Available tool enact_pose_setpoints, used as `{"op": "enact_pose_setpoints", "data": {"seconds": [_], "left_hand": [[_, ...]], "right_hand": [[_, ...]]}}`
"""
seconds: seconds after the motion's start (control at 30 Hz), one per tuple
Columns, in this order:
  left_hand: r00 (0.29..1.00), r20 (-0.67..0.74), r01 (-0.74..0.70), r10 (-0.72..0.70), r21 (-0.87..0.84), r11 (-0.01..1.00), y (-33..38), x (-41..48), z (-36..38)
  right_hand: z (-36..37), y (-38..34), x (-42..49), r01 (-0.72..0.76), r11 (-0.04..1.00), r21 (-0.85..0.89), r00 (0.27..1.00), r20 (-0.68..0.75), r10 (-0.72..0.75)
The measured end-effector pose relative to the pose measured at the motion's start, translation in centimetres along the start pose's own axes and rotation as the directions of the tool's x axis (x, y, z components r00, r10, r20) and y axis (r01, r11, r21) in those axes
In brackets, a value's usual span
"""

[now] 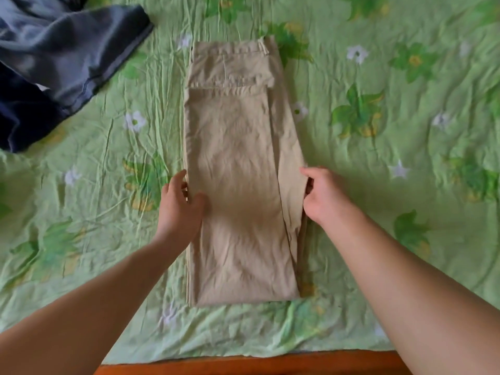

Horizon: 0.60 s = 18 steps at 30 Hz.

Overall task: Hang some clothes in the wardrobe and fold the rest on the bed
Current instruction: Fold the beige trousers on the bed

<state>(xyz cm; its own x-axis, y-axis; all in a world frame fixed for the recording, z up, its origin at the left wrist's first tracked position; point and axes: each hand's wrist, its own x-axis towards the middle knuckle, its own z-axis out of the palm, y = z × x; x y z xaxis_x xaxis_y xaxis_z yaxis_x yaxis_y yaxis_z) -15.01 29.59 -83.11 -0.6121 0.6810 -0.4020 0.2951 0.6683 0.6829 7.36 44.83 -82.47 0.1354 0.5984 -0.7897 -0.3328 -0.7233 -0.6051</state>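
Beige trousers: folded lengthwise into one long strip, lying flat on the bed, waistband at the far end and hems toward me. A narrower layer of the same cloth shows along the right side.
Left hand: at the trousers' left edge, about halfway down the strip. My thumb lies on top of the cloth and my fingers run down beside the edge, so I hold that edge between them, lightly closed.
Right hand: at the trousers' right edge, straight across from my left hand. My thumb is on top and my fingers are curled in against the edge, gripping the cloth there.
Green flowered sheet: under the trousers and spread out wide on every side of them, creased all over.
Dark blue and grey clothes: a loose heap well to the left of the trousers' waistband end, apart from them. I cannot tell which garments they are.
Wooden bed frame: an orange-brown strip past the trousers' hem end, nearest to me.
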Motion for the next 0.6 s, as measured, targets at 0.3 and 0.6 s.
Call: {"op": "enact_pose_setpoints", "data": {"seconds": [0.3, 0.6], "left_hand": [[0.999, 0.028, 0.023, -0.024, 0.038, 0.999, 0.4, 0.6, -0.3], [0.996, 0.09, -0.007, 0.027, -0.218, 0.976, 3.6, 4.6, -1.7]], "right_hand": [[-1.8, -0.4, 1.8, 0.445, 0.149, -0.883, 0.762, 0.286, -0.581], [-1.1, -2.4, 2.7, 0.354, -0.337, -0.872, 0.746, 0.481, -0.461]]}}
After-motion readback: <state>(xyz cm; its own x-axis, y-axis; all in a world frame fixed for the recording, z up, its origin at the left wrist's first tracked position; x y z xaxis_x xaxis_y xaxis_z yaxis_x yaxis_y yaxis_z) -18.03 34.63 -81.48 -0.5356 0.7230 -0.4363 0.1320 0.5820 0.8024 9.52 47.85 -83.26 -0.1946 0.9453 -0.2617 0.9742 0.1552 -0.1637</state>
